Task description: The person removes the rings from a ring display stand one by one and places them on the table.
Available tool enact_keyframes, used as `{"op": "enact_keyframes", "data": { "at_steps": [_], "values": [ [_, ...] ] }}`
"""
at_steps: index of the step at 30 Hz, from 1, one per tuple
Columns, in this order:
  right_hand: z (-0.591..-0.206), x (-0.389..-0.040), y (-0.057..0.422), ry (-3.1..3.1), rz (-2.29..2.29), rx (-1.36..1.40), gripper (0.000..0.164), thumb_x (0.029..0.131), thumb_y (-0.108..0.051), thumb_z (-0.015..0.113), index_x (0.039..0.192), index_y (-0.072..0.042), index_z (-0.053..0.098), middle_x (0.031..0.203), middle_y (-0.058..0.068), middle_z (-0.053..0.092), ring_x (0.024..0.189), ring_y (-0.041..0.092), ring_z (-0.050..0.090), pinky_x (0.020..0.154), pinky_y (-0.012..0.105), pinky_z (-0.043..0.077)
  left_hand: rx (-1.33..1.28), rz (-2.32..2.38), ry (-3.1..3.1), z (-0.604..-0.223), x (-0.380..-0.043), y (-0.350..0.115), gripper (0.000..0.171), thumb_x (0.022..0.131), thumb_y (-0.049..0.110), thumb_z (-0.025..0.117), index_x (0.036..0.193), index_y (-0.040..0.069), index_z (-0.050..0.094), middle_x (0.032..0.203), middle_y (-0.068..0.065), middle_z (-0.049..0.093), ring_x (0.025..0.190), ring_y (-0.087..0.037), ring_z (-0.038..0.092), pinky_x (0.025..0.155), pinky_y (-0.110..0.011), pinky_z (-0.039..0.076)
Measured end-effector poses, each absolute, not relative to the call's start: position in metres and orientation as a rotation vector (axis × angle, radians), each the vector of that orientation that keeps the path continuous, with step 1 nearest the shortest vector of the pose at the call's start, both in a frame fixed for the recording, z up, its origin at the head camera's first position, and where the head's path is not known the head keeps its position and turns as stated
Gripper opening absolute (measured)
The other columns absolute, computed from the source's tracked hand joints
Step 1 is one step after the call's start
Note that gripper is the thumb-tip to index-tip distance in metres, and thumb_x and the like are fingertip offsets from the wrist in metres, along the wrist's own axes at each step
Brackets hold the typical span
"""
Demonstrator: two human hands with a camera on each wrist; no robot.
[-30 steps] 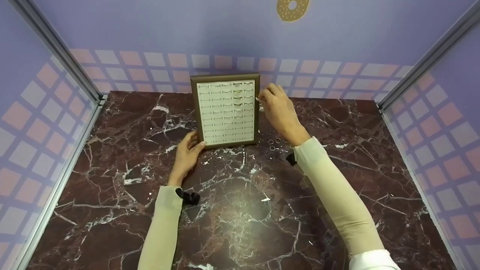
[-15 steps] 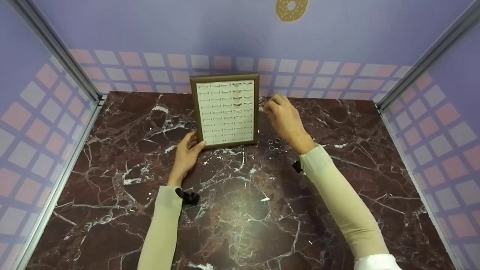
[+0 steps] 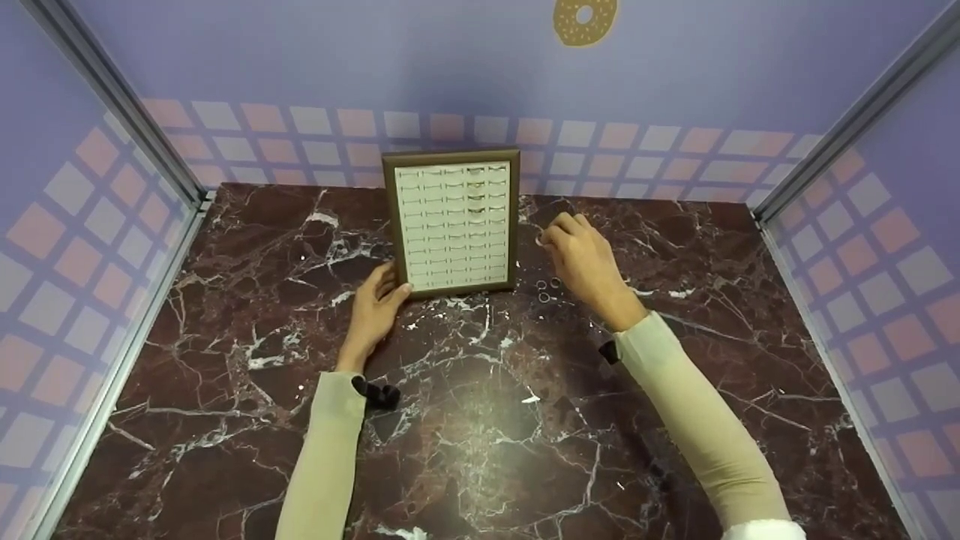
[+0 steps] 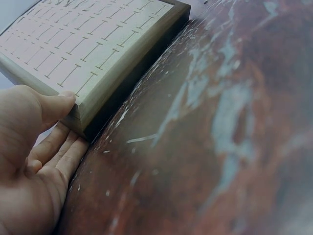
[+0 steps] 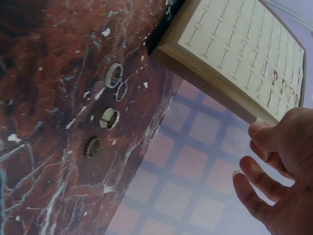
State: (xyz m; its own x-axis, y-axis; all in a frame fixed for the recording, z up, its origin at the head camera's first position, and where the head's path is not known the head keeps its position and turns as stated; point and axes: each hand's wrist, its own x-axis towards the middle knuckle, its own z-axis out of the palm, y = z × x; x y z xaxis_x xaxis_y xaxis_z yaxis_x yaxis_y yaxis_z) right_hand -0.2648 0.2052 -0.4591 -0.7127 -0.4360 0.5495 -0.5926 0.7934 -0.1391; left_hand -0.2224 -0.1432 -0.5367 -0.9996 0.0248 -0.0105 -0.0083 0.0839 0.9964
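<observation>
A ring display board with a brown wooden frame and white slotted face stands tilted near the back wall. Several rings sit in the slots of its upper right part. My left hand grips its lower left corner; in the left wrist view the thumb lies on the front, the other fingers below and behind. My right hand is right of the board, with a small ring pinched at its fingertips. Loose on the table lie several rings, among them a silver ring and a dark ring.
The dark red marbled table carries white veins and is enclosed by purple walls with pink and white squares. Grey metal posts stand at the corners. The loose rings lie just right of the board's lower corner.
My right hand has moved from the board's right edge down and to the right, toward the loose rings, with the small ring at its fingertips. The left hand and board have stayed put.
</observation>
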Motion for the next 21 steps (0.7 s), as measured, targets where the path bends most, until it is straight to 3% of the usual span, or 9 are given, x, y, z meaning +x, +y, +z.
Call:
{"op": "enact_keyframes", "data": {
  "at_steps": [12,21],
  "values": [
    [-0.476,-0.254,0.216,-2.481,0.364,0.770,0.007,0.100,-0.001,0.069,0.096,-0.002,0.074,0.102,0.012,0.069,0.090,0.036,0.062,0.078,0.048,0.060,0.006,2.112,2.307,-0.534,-0.221,-0.142,0.054,0.106,0.001,0.063,0.156,-0.006,0.045,0.155,-0.032,0.050,0.148,-0.044,0.048,0.129,-0.047,0.040],
    [-0.490,-0.248,0.226,-2.471,0.365,0.782,0.007,0.093,0.002,0.072,0.091,-0.003,0.075,0.095,0.011,0.069,0.085,0.036,0.062,0.074,0.050,0.059,0.027,2.099,2.330,-0.562,-0.235,-0.147,0.056,0.108,0.004,0.062,0.159,-0.003,0.042,0.158,-0.029,0.048,0.149,-0.041,0.047,0.129,-0.046,0.040]
  ]
}}
